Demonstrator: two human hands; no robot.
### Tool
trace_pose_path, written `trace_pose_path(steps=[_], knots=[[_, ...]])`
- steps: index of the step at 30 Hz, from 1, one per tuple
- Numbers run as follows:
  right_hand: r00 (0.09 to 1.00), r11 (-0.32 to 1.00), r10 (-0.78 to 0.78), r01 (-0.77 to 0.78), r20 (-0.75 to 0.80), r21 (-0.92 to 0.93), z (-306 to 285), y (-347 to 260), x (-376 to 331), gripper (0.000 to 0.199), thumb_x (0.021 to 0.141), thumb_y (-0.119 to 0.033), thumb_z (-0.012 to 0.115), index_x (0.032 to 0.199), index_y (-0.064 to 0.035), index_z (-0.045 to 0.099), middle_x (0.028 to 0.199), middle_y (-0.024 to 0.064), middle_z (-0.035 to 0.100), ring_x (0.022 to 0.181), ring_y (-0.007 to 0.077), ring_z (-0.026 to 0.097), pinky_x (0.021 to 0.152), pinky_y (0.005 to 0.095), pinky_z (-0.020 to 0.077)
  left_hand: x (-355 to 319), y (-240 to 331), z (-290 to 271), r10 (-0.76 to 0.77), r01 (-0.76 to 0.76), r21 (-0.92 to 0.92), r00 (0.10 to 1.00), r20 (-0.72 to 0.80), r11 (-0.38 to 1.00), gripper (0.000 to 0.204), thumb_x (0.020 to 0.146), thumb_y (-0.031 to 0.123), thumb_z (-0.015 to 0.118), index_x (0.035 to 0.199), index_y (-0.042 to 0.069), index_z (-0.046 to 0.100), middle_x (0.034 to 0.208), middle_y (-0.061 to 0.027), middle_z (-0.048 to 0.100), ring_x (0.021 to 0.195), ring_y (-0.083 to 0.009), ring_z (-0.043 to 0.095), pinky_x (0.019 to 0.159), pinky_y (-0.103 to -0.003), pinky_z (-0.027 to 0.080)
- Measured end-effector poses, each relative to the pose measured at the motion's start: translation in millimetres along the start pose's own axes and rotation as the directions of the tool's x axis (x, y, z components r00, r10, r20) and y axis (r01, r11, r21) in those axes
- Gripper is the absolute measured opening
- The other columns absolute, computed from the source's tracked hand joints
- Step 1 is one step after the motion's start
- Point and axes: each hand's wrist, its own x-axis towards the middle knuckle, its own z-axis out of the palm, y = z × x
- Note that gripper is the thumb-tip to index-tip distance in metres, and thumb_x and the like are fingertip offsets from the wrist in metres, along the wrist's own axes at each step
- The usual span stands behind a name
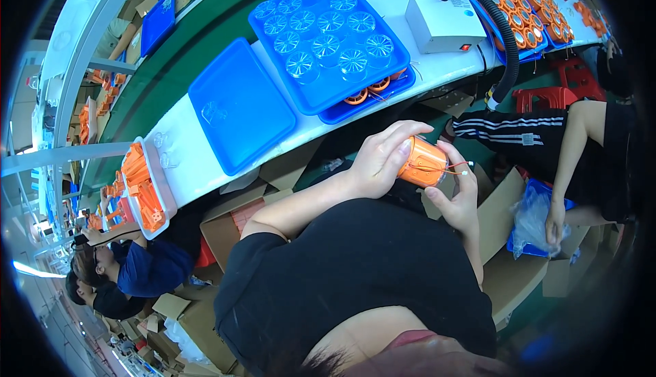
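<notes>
An orange cylindrical part (425,163) with thin red and white wires at one end is held between both hands, just below the edge of the white workbench (205,162). My left hand (384,157) wraps over its top and left side. My right hand (459,196) grips it from below, thumb near the wire end. Above on the bench lies a blue tray (333,35) with several round moulded pockets, stacked over another tray holding orange parts (369,90).
A flat blue tray lid (239,107) lies left of the stack. A white box (443,23) with a black hose (506,42) stands right. More orange parts fill trays (519,1) at far right. A person (581,151) sits right holding a plastic bag (536,216); other people (130,271) work at left. Cardboard boxes (232,223) stand below.
</notes>
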Motion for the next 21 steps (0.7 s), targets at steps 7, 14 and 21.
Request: trace_pose_path(steps=[7, 14, 21], knots=[[0.992, 0.996, -0.088, 0.09, 0.088, -0.027, -5.6, 5.7, 5.9, 0.064, 0.059, -0.024, 0.07, 0.112, 0.0004, 0.044, 0.106, 0.0158, 0.049, 0.096, 0.0286, 0.049, 0.084, 0.0347, 0.036, 0.5, -0.1, -6.1, 0.14, -0.139, 0.131, 0.99, 0.003, 0.982, 0.035, 0.084, 0.022, 0.03, 0.105, 0.001, 0.048, 0.099, -0.0187, 0.05, 0.089, -0.0318, 0.053, 0.077, -0.033, 0.042], [0.925, 0.908, -0.295, 0.349, 0.24, -0.23, -13.4, -6.9, 36.1, 0.08, 0.048, -0.041, 0.075, 0.11, -0.0005, 0.044, 0.109, 0.0164, 0.046, 0.101, 0.0325, 0.044, 0.086, 0.0395, 0.0336, 0.9, 4.9, -2.8, -0.197, 0.24, -0.142, 0.945, 0.261, 0.96, 0.051, 0.086, 0.032, 0.027, 0.127, 0.001, 0.02, 0.107, -0.0186, 0.048, 0.096, -0.0257, 0.051, 0.085, -0.033, 0.036], [0.885, 0.941, -0.33, 0.334, 0.329, 0.045, 1.4, 7.4, 39.0, 0.082, 0.044, -0.045, 0.077, 0.105, -0.0008, 0.045, 0.102, 0.0152, 0.048, 0.097, 0.0327, 0.046, 0.086, 0.0411, 0.0346, -7.7, -15.8, 8.7, -0.186, 0.222, -0.474, 0.975, 0.123, 0.852, 0.06, 0.087, 0.045, 0.024, 0.13, 0.006, 0.01, 0.115, -0.0192, 0.043, 0.1, -0.0241, 0.048, 0.087, -0.034, 0.035]])
